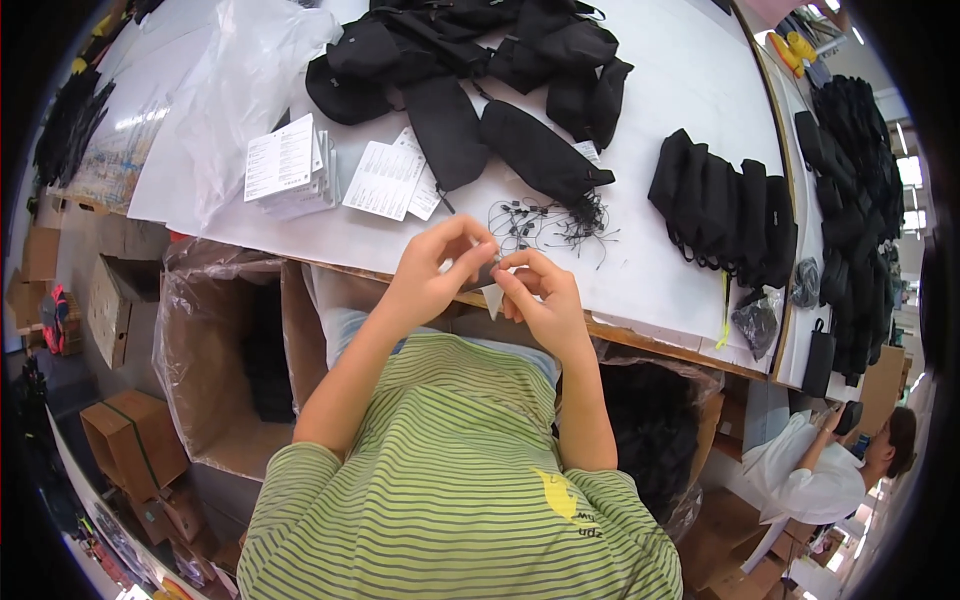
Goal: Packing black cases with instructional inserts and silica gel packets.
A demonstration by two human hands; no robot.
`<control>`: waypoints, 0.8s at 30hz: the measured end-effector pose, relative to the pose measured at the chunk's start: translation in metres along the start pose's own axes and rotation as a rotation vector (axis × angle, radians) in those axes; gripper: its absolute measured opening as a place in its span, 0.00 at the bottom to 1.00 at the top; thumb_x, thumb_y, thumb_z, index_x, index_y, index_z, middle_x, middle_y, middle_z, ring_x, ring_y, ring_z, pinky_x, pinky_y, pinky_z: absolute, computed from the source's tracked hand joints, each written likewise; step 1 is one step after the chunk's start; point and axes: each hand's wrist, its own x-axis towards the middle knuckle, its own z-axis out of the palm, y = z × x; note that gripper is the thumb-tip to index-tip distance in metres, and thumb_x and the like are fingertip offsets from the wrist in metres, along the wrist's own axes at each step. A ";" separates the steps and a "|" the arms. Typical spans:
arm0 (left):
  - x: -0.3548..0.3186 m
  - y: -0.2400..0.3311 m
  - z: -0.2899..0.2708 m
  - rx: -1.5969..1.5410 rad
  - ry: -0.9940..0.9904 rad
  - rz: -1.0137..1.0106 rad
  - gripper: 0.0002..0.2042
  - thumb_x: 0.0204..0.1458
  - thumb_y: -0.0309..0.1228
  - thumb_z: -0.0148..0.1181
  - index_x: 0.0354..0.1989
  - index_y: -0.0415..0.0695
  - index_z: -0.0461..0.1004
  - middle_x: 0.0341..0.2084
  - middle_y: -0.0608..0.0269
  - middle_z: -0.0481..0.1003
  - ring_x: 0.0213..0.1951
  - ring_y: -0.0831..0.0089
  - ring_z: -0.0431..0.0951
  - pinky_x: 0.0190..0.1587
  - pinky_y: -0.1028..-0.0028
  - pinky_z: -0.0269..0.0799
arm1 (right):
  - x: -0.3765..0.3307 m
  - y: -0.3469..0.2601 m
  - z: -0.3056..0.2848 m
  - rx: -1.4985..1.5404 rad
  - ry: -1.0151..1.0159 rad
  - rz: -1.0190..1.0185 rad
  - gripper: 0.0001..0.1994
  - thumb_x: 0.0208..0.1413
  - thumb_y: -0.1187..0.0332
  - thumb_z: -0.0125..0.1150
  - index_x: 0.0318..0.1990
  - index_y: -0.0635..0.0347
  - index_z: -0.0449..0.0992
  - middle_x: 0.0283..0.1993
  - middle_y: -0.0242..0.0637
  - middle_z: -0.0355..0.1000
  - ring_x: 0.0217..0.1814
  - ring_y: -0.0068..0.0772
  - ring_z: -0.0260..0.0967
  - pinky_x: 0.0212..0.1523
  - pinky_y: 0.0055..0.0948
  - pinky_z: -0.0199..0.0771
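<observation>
your left hand and right hand met just over the near edge of the white table, both pinched shut on a small white tag. a tangle of black strings lay just beyond them, black pouches to the right, paper cards to the left. open boxes crowded below the edge.

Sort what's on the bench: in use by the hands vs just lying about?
In use: left hand and right hand pinching a small white tag; black tag strings close by.

Lying about: card stacks, black pouches, clear plastic bag, cardboard boxes.
</observation>
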 end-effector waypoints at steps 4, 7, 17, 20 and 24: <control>0.083 -0.026 0.027 0.188 -0.135 0.077 0.08 0.55 0.32 0.57 0.35 0.39 0.74 0.26 0.64 0.73 0.26 0.79 0.73 0.31 0.79 0.68 | -0.014 0.012 -0.024 0.048 0.093 0.005 0.07 0.56 0.68 0.61 0.31 0.63 0.74 0.18 0.27 0.68 0.19 0.13 0.62 0.21 0.16 0.59; 0.149 -0.051 0.065 0.615 -0.006 0.329 0.08 0.50 0.32 0.60 0.36 0.42 0.76 0.34 0.59 0.73 0.38 0.67 0.74 0.41 0.69 0.69 | -0.029 0.018 -0.036 0.018 0.145 0.036 0.04 0.56 0.72 0.60 0.33 0.63 0.75 0.21 0.28 0.70 0.19 0.13 0.63 0.19 0.15 0.57; 0.189 -0.051 0.070 0.994 -0.062 0.667 0.05 0.45 0.30 0.61 0.27 0.44 0.74 0.29 0.64 0.71 0.37 0.70 0.70 0.45 0.70 0.61 | -0.065 0.022 -0.051 0.145 0.247 0.109 0.04 0.55 0.73 0.61 0.31 0.64 0.74 0.29 0.34 0.76 0.18 0.13 0.63 0.18 0.13 0.57; 0.155 -0.027 0.049 0.593 -0.176 0.433 0.06 0.48 0.31 0.59 0.31 0.43 0.72 0.30 0.65 0.71 0.35 0.72 0.68 0.42 0.74 0.61 | -0.053 0.022 -0.053 0.138 0.251 0.093 0.06 0.55 0.70 0.62 0.30 0.62 0.74 0.20 0.26 0.69 0.18 0.13 0.60 0.18 0.14 0.55; 0.084 0.010 0.015 0.458 -0.340 0.191 0.06 0.52 0.30 0.58 0.35 0.44 0.71 0.30 0.68 0.70 0.34 0.73 0.66 0.42 0.75 0.59 | -0.033 0.018 -0.044 0.145 0.288 0.068 0.07 0.55 0.69 0.62 0.30 0.62 0.74 0.18 0.24 0.67 0.17 0.13 0.60 0.18 0.15 0.54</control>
